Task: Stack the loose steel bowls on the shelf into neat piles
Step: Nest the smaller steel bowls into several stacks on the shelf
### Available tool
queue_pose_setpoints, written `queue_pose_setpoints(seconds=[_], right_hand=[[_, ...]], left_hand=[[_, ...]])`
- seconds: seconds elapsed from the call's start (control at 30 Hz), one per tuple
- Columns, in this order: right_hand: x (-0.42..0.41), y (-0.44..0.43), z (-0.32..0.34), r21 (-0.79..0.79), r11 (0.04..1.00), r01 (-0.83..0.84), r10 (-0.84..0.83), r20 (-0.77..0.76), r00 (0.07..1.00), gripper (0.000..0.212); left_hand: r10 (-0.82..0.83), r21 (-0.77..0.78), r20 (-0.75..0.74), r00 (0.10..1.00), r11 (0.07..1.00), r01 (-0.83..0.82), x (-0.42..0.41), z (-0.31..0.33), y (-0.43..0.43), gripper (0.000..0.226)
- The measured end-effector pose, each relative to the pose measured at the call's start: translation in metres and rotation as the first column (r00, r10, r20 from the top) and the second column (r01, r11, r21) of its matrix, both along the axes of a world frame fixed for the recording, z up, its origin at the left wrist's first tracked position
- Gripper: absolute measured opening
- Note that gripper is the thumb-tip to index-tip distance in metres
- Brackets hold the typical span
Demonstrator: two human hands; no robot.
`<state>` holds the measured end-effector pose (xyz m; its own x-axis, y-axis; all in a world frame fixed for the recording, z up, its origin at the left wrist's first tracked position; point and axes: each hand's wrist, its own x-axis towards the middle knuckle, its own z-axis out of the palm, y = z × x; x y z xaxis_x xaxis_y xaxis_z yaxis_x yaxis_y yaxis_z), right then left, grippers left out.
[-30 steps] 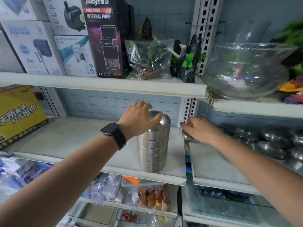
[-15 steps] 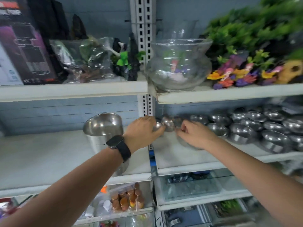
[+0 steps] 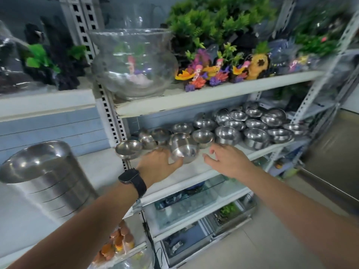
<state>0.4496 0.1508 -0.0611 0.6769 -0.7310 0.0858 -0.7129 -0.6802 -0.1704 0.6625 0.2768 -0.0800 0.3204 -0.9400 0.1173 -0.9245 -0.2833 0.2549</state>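
A tall pile of nested steel bowls (image 3: 48,177) stands on the left shelf. Several loose steel bowls (image 3: 252,127) are spread over the right shelf (image 3: 194,169). One small bowl (image 3: 128,149) sits by the upright post. My left hand (image 3: 159,164), with a black watch on the wrist, grips a tilted steel bowl (image 3: 184,150) just above the right shelf's front, thumb under its rim. My right hand (image 3: 227,162) hovers beside that bowl with fingers spread, holding nothing.
A perforated metal upright (image 3: 108,113) divides the two shelves. On the shelf above stand a glass fishbowl (image 3: 134,63), plastic plants (image 3: 213,22) and coloured ornaments (image 3: 213,74). Glass tanks (image 3: 194,202) fill the shelves below. Tiled floor lies at the right.
My view has swung right. My left hand left the tall pile, crossed to the right shelf and took hold of a bowl. My right hand opened and moved right.
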Motion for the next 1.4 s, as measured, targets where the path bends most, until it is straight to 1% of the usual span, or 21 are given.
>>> queue_pose_setpoints(seconds=[0.07, 0.1, 0.2, 0.33, 0.43, 0.6, 0.73, 0.87, 0.97, 1.03, 1.13, 1.2, 1.23, 1.3, 1.33, 1.4], right_hand=[[-0.008, -0.004, -0.007, 0.02, 0.999, 0.027, -0.027, 0.001, 1.0, 0.05], [-0.012, -0.006, -0.011, 0.023, 0.999, 0.036, -0.036, -0.001, 0.999, 0.05], [-0.019, -0.014, -0.022, 0.016, 0.999, 0.045, -0.044, -0.027, 0.999, 0.051], [-0.023, -0.025, -0.033, 0.044, 0.997, 0.057, -0.056, -0.007, 0.998, 0.051], [-0.024, -0.034, -0.043, 0.061, 0.997, 0.044, -0.044, -0.009, 0.999, 0.051], [-0.022, -0.054, -0.054, 0.05, 0.999, -0.01, 0.011, -0.014, 1.0, 0.052], [-0.014, -0.07, -0.059, 0.047, 0.997, -0.066, 0.066, -0.013, 0.998, 0.051], [0.0, -0.081, -0.065, 0.06, 0.994, -0.092, 0.093, -0.024, 0.995, 0.05], [0.012, -0.088, -0.062, 0.058, 0.995, -0.084, 0.086, -0.023, 0.996, 0.053], [0.017, -0.091, -0.062, 0.063, 0.996, -0.062, 0.063, -0.021, 0.998, 0.055], [0.019, -0.094, -0.065, 0.062, 0.998, -0.03, 0.031, -0.028, 0.999, 0.056], [0.018, -0.098, -0.066, 0.068, 0.998, -0.003, 0.005, -0.038, 0.999, 0.055], [0.017, -0.1, -0.068, 0.068, 0.998, 0.004, -0.002, -0.037, 0.999, 0.055], [0.017, -0.104, -0.07, 0.066, 0.998, 0.009, -0.007, -0.035, 0.999, 0.056], [0.018, -0.107, -0.071, 0.066, 0.998, 0.009, -0.007, -0.038, 0.999, 0.056], [0.02, -0.112, -0.074, 0.063, 0.998, -0.004, 0.007, -0.049, 0.999, 0.055]], left_hand=[[-0.014, 0.012, 0.009, 1.0, 1.0, 0.013, -0.006, -0.006, -0.008, 0.078], [-0.008, 0.024, 0.01, 1.0, 1.0, 0.008, -0.008, -0.009, -0.011, 0.078], [0.031, 0.052, -0.012, 0.999, 0.998, -0.03, -0.013, -0.02, -0.021, 0.073], [0.059, 0.063, -0.016, 0.998, 0.996, -0.058, -0.018, -0.029, -0.028, 0.068], [0.078, 0.074, -0.019, 0.997, 0.994, -0.077, -0.019, -0.035, -0.031, 0.063], [0.184, 0.107, -0.006, 0.983, 0.977, -0.183, -0.015, -0.052, -0.038, 0.071], [0.246, 0.113, -0.008, 0.969, 0.963, -0.243, -0.009, -0.056, -0.042, 0.069], [0.28, 0.118, 0.002, 0.96, 0.953, -0.278, 0.004, -0.058, -0.042, 0.066], [0.279, 0.132, -0.018, 0.96, 0.953, -0.275, 0.018, -0.061, -0.048, 0.066], [0.269, 0.137, -0.051, 0.962, 0.956, -0.26, 0.027, -0.065, -0.052, 0.071], [0.264, 0.12, -0.088, 0.961, 0.96, -0.253, 0.032, -0.072, -0.059, 0.088], [0.233, 0.115, -0.025, 0.972, 0.967, -0.229, 0.033, -0.078, -0.062, 0.095], [0.225, 0.111, 0.007, 0.974, 0.968, -0.224, 0.032, -0.081, -0.062, 0.094], [0.25, 0.09, 0.024, 0.968, 0.964, -0.251, 0.032, -0.082, -0.064, 0.083], [0.264, 0.091, 0.022, 0.964, 0.96, -0.265, 0.031, -0.081, -0.065, 0.081], [0.28, 0.1, 0.026, 0.96, 0.954, -0.282, 0.031, -0.077, -0.066, 0.096]])
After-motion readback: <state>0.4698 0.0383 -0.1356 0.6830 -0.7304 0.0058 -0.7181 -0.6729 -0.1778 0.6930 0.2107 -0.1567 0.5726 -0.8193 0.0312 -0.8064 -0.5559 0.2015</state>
